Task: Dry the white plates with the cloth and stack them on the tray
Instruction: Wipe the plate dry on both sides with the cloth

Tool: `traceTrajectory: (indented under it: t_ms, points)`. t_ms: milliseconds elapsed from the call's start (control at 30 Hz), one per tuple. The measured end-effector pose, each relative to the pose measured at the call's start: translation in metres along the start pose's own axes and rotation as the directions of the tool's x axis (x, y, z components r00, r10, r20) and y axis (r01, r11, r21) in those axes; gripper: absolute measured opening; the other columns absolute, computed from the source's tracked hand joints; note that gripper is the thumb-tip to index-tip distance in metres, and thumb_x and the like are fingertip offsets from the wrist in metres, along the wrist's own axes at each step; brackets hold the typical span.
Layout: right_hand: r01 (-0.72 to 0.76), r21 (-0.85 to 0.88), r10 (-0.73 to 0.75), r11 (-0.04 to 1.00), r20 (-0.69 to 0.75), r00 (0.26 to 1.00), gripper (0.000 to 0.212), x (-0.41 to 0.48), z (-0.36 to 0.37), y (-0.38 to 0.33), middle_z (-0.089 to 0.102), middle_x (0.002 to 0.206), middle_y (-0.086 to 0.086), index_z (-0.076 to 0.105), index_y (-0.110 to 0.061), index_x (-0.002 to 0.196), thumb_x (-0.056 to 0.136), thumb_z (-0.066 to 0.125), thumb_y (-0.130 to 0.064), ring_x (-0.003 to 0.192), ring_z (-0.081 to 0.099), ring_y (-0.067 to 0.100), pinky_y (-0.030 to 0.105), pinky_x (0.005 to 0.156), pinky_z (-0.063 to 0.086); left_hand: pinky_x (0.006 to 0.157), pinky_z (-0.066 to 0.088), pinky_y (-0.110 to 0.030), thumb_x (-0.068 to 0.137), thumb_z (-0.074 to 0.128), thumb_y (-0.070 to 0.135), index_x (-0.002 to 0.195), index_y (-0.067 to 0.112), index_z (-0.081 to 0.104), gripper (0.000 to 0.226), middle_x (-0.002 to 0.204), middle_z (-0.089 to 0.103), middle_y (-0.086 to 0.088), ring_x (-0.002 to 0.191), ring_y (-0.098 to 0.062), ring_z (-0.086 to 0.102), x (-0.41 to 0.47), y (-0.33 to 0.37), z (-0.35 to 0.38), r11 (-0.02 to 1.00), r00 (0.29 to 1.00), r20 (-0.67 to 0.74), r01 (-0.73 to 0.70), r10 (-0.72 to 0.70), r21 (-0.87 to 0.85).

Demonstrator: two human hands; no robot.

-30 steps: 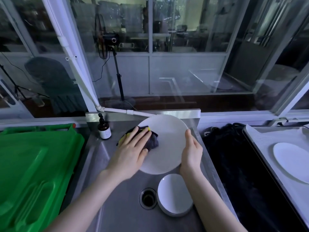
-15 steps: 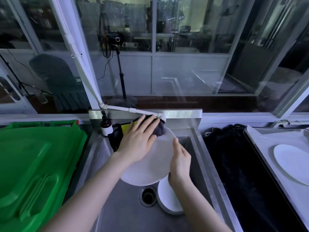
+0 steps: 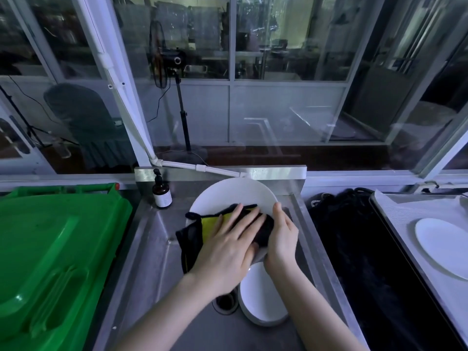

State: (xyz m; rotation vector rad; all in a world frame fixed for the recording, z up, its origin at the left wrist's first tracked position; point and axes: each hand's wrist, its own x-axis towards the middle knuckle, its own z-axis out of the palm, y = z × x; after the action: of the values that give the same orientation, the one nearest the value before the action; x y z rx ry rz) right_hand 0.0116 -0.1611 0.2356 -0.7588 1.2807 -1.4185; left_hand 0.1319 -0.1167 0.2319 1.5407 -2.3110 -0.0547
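Observation:
Over the steel sink [image 3: 152,249] I hold a white plate [image 3: 233,193] tilted toward me. My left hand [image 3: 228,249] presses a black and yellow cloth [image 3: 192,234] flat against the plate's lower half, fingers straight. My right hand [image 3: 283,236] grips the plate's right rim. The cloth's loose end hangs off the plate's left edge. A second white plate [image 3: 260,295] lies in the sink bottom below my hands. At the far right, the tray [image 3: 405,211] carries one white plate [image 3: 443,244].
A green bin lid [image 3: 50,249] fills the left side. A brown pump bottle [image 3: 162,192] stands at the sink's back left corner. The drain [image 3: 225,302] sits beside the lower plate. A dark black mass [image 3: 354,249] lies between sink and tray. Windows rise behind.
My left hand slid the cloth from the plate's top edge down to its lower half. The plate shifted right and tipped more upright, with my right hand still on its rim.

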Motion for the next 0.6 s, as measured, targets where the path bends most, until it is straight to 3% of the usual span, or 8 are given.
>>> traceTrajectory:
  t_ms: [133, 200, 267, 367, 433, 533, 600]
  points:
    - [-0.005, -0.009, 0.005, 1.0, 0.042, 0.999, 0.041, -0.008, 0.004, 0.005, 0.07, 0.076, 0.002, 0.072, -0.009, 0.076, 0.101, 0.056, -0.037, 0.076, 0.061, 0.016, 0.035, 0.073, 0.048, 0.12, 0.014, -0.049, 0.101, 0.03, 0.033, 0.155, 0.033, 0.019, 0.055, 0.164, 0.006, 0.014, 0.152, -0.016, -0.001, 0.031, -0.023, -0.012, 0.998, 0.999, 0.014, -0.049, 0.048, 0.051]
    - [-0.007, -0.002, 0.007, 1.0, 0.052, 0.999, 0.048, -0.011, 0.003, 0.002, 0.056, 0.072, 0.008, 0.061, 0.006, 0.082, 0.1, 0.057, -0.039, 0.073, 0.048, 0.019, 0.034, 0.067, 0.038, 0.119, 0.017, -0.049, 0.102, 0.041, 0.032, 0.155, 0.03, 0.024, 0.055, 0.164, 0.013, 0.009, 0.152, -0.021, 0.007, 0.039, -0.037, -0.018, 0.999, 0.999, -0.036, -0.014, 0.015, 0.038]
    - [-0.017, -0.003, 0.017, 1.0, 0.072, 0.997, 0.06, -0.014, 0.001, -0.002, 0.047, 0.079, 0.008, 0.049, 0.017, 0.091, 0.099, 0.056, -0.042, 0.077, 0.041, 0.021, 0.037, 0.071, 0.031, 0.117, 0.022, -0.049, 0.101, 0.048, 0.034, 0.153, 0.028, 0.031, 0.055, 0.162, 0.023, 0.005, 0.15, -0.024, 0.015, 0.042, -0.049, -0.022, 0.999, 0.994, -0.107, 0.035, -0.03, 0.04]
    - [-0.005, -0.031, 0.009, 0.999, 0.119, 0.993, 0.065, -0.017, -0.002, -0.009, 0.044, 0.08, 0.009, 0.047, 0.018, 0.092, 0.096, 0.056, -0.046, 0.075, 0.04, 0.022, 0.038, 0.072, 0.029, 0.113, 0.032, -0.048, 0.098, 0.054, 0.038, 0.15, 0.029, 0.038, 0.056, 0.158, 0.032, 0.004, 0.146, -0.025, 0.027, 0.044, -0.061, -0.026, 0.992, 0.978, -0.175, 0.124, -0.117, 0.029]
    - [0.023, -0.061, -0.013, 0.998, 0.155, 0.988, 0.064, -0.016, -0.005, -0.012, 0.046, 0.079, 0.009, 0.048, 0.016, 0.094, 0.095, 0.056, -0.047, 0.074, 0.042, 0.021, 0.037, 0.071, 0.032, 0.107, 0.039, -0.044, 0.093, 0.061, 0.038, 0.147, 0.03, 0.044, 0.057, 0.151, 0.041, 0.007, 0.136, -0.024, 0.037, 0.045, -0.067, -0.03, 0.981, 0.961, -0.202, 0.179, -0.19, -0.072]
    - [0.056, -0.099, -0.035, 0.994, 0.204, 0.978, 0.069, -0.012, -0.01, -0.016, 0.049, 0.08, 0.01, 0.05, 0.015, 0.099, 0.087, 0.056, -0.053, 0.076, 0.046, 0.021, 0.037, 0.072, 0.034, 0.102, 0.039, -0.03, 0.083, 0.075, 0.031, 0.138, 0.027, 0.055, 0.059, 0.132, 0.052, 0.01, 0.121, -0.021, 0.047, 0.045, -0.074, -0.037, 0.947, 0.938, -0.245, 0.177, -0.245, -0.268]
    - [0.069, -0.134, -0.038, 0.989, 0.22, 0.975, 0.064, -0.006, -0.012, -0.015, 0.05, 0.078, 0.01, 0.054, 0.01, 0.091, 0.086, 0.054, -0.054, 0.075, 0.046, 0.02, 0.037, 0.072, 0.034, 0.097, 0.037, -0.024, 0.079, 0.079, 0.026, 0.132, 0.026, 0.058, 0.057, 0.125, 0.055, 0.009, 0.116, -0.019, 0.05, 0.048, -0.075, -0.04, 0.942, 0.931, -0.265, 0.173, -0.252, -0.287]
